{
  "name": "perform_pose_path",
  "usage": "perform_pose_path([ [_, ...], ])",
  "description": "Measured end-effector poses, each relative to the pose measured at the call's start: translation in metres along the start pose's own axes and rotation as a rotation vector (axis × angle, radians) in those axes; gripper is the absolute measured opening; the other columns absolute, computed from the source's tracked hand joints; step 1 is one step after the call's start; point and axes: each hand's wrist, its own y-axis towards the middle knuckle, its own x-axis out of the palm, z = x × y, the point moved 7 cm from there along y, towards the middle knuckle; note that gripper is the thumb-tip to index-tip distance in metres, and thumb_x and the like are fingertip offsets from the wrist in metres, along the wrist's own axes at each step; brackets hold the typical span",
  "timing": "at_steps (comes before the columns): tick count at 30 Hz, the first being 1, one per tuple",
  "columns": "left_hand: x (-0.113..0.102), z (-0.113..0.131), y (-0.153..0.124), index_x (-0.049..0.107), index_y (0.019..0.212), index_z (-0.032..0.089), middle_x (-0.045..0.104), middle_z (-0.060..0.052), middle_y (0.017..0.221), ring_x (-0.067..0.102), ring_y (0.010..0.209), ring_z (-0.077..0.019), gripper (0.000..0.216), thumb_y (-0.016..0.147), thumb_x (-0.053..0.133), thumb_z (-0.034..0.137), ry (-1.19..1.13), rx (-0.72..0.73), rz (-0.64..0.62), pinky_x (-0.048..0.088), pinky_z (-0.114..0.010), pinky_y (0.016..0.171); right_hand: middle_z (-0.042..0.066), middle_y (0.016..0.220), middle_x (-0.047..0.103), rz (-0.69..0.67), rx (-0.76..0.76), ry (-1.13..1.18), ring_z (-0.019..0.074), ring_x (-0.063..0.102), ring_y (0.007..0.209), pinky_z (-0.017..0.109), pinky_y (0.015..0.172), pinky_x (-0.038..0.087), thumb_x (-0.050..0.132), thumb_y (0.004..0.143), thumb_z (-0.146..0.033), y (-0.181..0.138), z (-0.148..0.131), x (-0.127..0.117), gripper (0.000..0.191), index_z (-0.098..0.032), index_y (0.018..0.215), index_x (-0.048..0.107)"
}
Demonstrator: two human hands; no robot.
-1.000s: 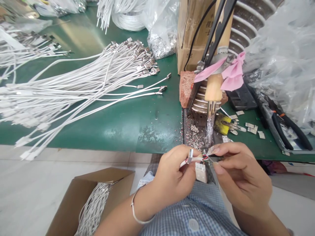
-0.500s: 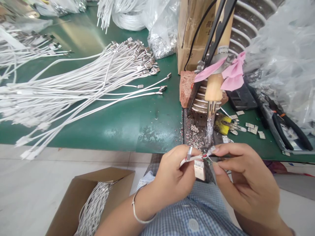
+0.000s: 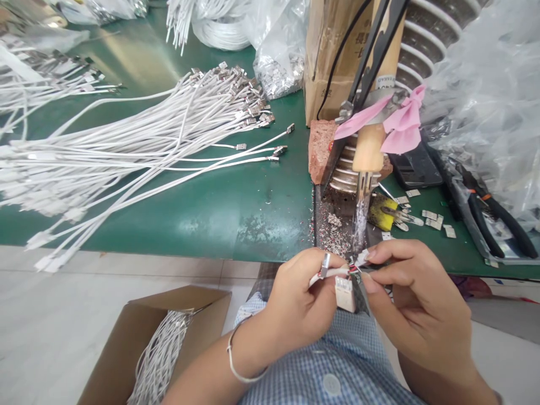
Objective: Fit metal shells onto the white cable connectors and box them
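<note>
My left hand [image 3: 295, 304] is closed around white cables, pinching one white cable end [image 3: 338, 271] whose thin coloured wires are bared. A metal USB plug [image 3: 345, 295] hangs below those fingers, and a smaller metal piece [image 3: 325, 264] stands against the cable above. The fingers of my right hand [image 3: 422, 304] pinch a small USB connector [image 3: 361, 257] beside the bare wires. A fine wire also runs to its thumb and finger; what kind I cannot tell. Just beyond both hands, the tip of a mounted soldering iron [image 3: 368, 149] points down toward the connector.
White cables with USB plugs [image 3: 169, 129] lie left on the green table [image 3: 202, 219]. A cardboard box [image 3: 118, 349] of cables stands below. Right of the iron are a yellow sponge [image 3: 382, 212], loose connectors [image 3: 432, 219], pliers [image 3: 498, 208] and plastic bags [image 3: 485, 84].
My right hand has shifted slightly left and up, with the small connector turned a little. The hanging USB plug has moved slightly right and down. My left hand is almost still.
</note>
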Motion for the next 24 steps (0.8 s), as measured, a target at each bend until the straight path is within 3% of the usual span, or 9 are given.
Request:
perform_pose_path([
  [10, 0.0, 0.0, -0.001, 0.06, 0.091, 0.019, 0.064, 0.0, 0.074, 0.06, 0.065, -0.0124, 0.021, 0.082, 0.054, 0.0, -0.016, -0.009, 0.009, 0.048, -0.024, 0.06, 0.004, 0.098, 0.06, 0.007, 0.026, -0.008, 0.0185, 0.061, 0.087, 0.034, 0.074, 0.05, 0.06, 0.078, -0.001, 0.001, -0.005, -0.004, 0.021, -0.021, 0.087, 0.06],
  [19, 0.002, -0.007, -0.005, 0.06, 0.091, 0.019, 0.064, 0.001, 0.074, 0.059, 0.062, -0.011, 0.019, 0.084, 0.054, 0.002, -0.029, -0.036, -0.025, 0.046, -0.022, 0.058, 0.004, 0.097, 0.06, -0.041, 0.123, 0.049, 0.0184, 0.062, 0.087, 0.033, 0.074, 0.052, 0.06, 0.081, -0.007, -0.007, 0.014, 0.005, 0.015, -0.021, 0.084, 0.06],
  [24, 0.001, -0.007, -0.004, 0.06, 0.089, 0.02, 0.063, 0.001, 0.071, 0.058, 0.06, -0.0115, 0.014, 0.088, 0.055, 0.007, -0.025, -0.063, 0.015, 0.047, -0.023, 0.057, 0.003, 0.095, 0.061, -0.009, 0.084, 0.029, 0.0184, 0.062, 0.084, 0.034, 0.073, 0.052, 0.061, 0.08, -0.008, -0.005, 0.013, 0.004, 0.014, -0.021, 0.082, 0.059],
])
